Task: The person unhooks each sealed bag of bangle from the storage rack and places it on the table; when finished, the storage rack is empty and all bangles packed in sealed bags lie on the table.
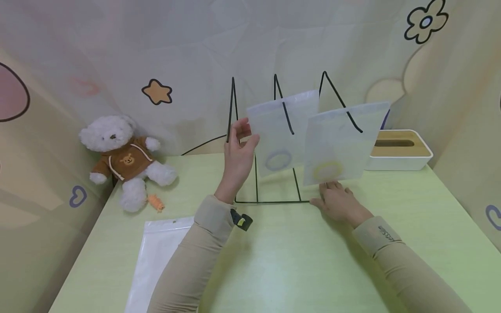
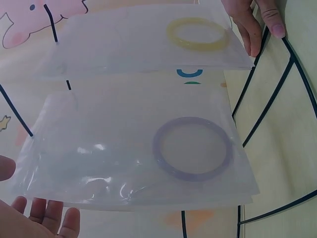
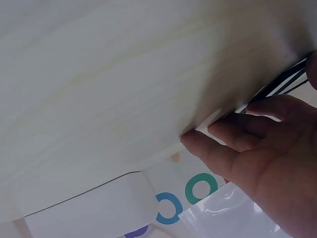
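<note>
Bags with rings hang on a black rack.

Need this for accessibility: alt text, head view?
Left hand beside two pouches hanging on a black rack, right hand at the rack's base. On the table, a teddy sits left, a tissue box right.

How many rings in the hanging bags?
2: a purple ring in the left hanging bag, head view; a yellow ring in the right hanging bag. More may be hidden behind.
</note>
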`<state>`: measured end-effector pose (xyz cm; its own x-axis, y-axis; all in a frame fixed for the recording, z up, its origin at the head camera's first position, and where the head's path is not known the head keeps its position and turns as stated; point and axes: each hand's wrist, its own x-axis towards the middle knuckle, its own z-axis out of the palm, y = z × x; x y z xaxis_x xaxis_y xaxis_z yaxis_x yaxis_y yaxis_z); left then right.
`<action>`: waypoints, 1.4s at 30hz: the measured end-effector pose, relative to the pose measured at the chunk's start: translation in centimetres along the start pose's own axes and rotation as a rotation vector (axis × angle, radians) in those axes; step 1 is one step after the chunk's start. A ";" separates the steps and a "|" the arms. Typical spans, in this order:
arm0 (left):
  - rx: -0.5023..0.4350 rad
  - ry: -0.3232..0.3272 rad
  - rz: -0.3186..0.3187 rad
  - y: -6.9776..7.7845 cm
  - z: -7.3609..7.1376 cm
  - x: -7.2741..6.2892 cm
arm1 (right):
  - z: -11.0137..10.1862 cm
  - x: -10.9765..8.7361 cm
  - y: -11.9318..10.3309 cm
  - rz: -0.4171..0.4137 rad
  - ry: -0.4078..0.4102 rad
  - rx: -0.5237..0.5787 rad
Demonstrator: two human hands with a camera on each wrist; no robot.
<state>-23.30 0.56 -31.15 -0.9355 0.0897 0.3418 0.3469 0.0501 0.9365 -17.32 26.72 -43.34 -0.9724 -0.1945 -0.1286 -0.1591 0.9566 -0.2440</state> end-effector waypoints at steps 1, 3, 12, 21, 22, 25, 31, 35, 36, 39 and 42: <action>-0.010 0.002 0.002 0.0 0.0 0.0 | 0.0 0.0 0.0 -0.002 0.003 -0.001; -0.038 0.002 0.006 0.0 0.1 0.0 | 0.0 0.0 0.0 -0.005 0.006 -0.002; -0.096 0.007 0.042 0.1 0.2 -0.1 | 0.0 0.1 0.0 0.003 -0.003 0.000; -0.090 0.033 0.075 0.1 0.5 -0.1 | -0.1 0.0 -0.1 -0.001 -0.003 0.004; -0.088 0.036 0.079 0.2 0.5 -0.1 | 0.0 0.0 0.0 -0.001 -0.001 0.002; -0.075 0.054 0.096 0.2 0.6 0.0 | 0.0 0.0 0.0 -0.001 0.003 0.004; -0.040 0.103 0.133 0.0 0.8 0.1 | 0.0 0.0 0.0 0.003 0.000 0.005; 0.024 0.120 0.118 0.0 0.8 0.0 | 0.0 0.0 0.0 0.002 0.005 0.009; 0.041 0.123 0.113 0.1 0.8 0.0 | 0.0 0.0 -0.1 0.001 0.007 0.010; 0.076 0.127 0.104 0.2 0.9 0.0 | 0.0 0.0 -0.1 0.002 0.007 0.008; 0.099 0.126 0.104 0.4 0.9 0.1 | -0.1 0.0 -0.2 0.007 -0.001 0.010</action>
<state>-23.16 1.50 -30.85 -0.8933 -0.0251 0.4488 0.4409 0.1453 0.8857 -17.29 26.57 -43.23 -0.9734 -0.1876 -0.1314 -0.1501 0.9559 -0.2525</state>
